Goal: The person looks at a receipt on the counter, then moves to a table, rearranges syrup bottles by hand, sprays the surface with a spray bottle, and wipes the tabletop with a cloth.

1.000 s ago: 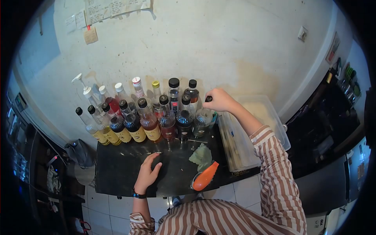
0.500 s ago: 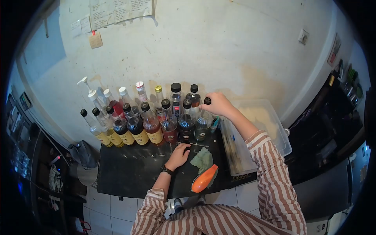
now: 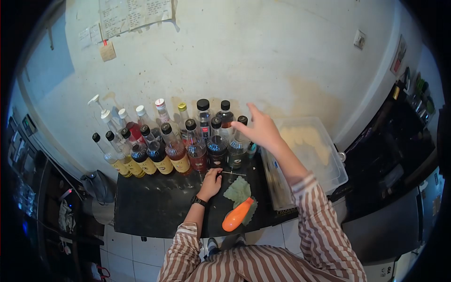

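Two rows of capped bottles stand along the back of the black table (image 3: pixel 155 202). My right hand (image 3: pixel 263 129) is raised beside the rightmost front bottle (image 3: pixel 237 152), its thumb and a finger spread apart and nothing between them. On the tabletop near a thin metal stick (image 3: pixel 233 173) rests my left hand (image 3: pixel 210 184), its fingers bent; whether they touch the stick I cannot tell. A green cloth (image 3: pixel 238 189) lies right of that hand, with an orange object (image 3: pixel 237 215) partly over it near the front edge.
A translucent plastic container (image 3: pixel 305 141) stands at the right end of the table. Behind the bottles rises a stained wall with papers (image 3: pixel 136 18) on it. A dark bag (image 3: pixel 97 187) is at the left, beyond the table edge.
My right hand has let go of the rightmost front bottle's cap and opened. My left hand moved right across the tabletop to the metal stick, then stayed there.
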Demonstrator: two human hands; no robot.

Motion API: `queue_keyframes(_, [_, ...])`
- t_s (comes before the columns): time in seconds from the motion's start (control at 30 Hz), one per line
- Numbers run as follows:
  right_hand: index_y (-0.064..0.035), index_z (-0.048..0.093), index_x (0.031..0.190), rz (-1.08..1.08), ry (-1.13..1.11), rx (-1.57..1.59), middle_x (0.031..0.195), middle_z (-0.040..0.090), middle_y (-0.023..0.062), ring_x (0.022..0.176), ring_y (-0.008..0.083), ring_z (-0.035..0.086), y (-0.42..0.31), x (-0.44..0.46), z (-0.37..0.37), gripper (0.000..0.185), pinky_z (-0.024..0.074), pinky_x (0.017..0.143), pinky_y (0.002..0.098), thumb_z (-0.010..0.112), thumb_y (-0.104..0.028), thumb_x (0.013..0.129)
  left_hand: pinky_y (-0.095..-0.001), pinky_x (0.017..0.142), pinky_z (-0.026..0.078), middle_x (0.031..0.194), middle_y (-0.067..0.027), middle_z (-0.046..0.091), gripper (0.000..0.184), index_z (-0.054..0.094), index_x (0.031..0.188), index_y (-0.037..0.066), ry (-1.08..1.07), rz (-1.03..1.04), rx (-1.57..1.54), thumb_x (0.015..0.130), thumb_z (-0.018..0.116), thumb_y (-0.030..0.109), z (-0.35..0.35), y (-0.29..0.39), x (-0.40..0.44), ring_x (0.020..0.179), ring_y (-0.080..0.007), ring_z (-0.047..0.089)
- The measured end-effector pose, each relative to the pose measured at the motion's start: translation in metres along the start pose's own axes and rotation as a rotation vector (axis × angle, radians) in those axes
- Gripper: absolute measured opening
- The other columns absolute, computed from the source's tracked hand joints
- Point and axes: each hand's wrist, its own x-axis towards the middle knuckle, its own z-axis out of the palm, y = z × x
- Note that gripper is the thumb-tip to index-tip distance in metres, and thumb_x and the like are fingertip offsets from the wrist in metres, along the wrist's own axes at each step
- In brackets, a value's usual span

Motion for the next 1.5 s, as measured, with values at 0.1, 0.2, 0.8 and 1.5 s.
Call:
queue_keyframes(0.1, [0.0014, 0.040, 0.137, 0.095, -0.020, 0.596, 0.107, 0.061, 0.0188, 0.086, 0.0275, 0.065, -0.030, -0.062, -0.048, 0.074, 0.0517, 0.079, 0.0382, 0.072, -0.033, 0.079, -0.0344, 0.081, 0.048, 0.107, -0.0163, 0.057, 0.030, 0.055, 0.117, 0.001, 0.004, -0.007, -0.015, 0.088, 0.054, 0.004, -0.001, -0.001, -0.002, 0.094, -0.0296, 0.060])
queue_keyframes(0.2, [0.0024, 0.020, 0.145, 0.119, -0.002, 1.198, 0.124, 0.052, 0.0175, 0.110, 0.0255, 0.055, -0.009, -0.148, -0.047, 0.095, 0.0419, 0.098, 0.0344, 0.076, -0.028, 0.076, -0.0334, 0.080, 0.049, 0.107, -0.0159, 0.057, 0.030, 0.054, 0.118, 0.001, 0.011, -0.031, -0.028, 0.088, 0.054, 0.004, -0.001, -0.003, -0.004, 0.092, -0.0279, 0.060])
queue_keyframes(0.8, [0.0052, 0.026, 0.142, -0.043, -0.028, 0.862, 0.082, 0.064, 0.0063, 0.079, 0.0133, 0.063, 0.051, -0.264, -0.011, 0.079, 0.0498, 0.073, 0.0262, 0.072, -0.017, 0.081, -0.0516, 0.100, 0.037, 0.124, -0.0284, 0.053, 0.047, 0.048, 0.122, -0.010, 0.009, -0.041, 0.292, 0.087, 0.056, 0.022, 0.049, 0.130, -0.056, 0.115, -0.0422, 0.051])
queue_keyframes(1.5, [0.0017, 0.057, 0.117, -0.074, -0.446, 0.586, 0.101, 0.057, 0.0136, 0.086, 0.0263, 0.062, 0.051, -0.253, -0.018, 0.050, 0.0519, 0.079, 0.0336, 0.077, -0.015, 0.074, -0.0388, 0.075, 0.051, 0.094, -0.0164, 0.066, 0.034, 0.059, 0.105, -0.003, 0.291, -0.778, -0.475, 0.098, 0.049, 0.028, -0.031, 0.108, -0.207, 0.089, -0.0262, 0.065])
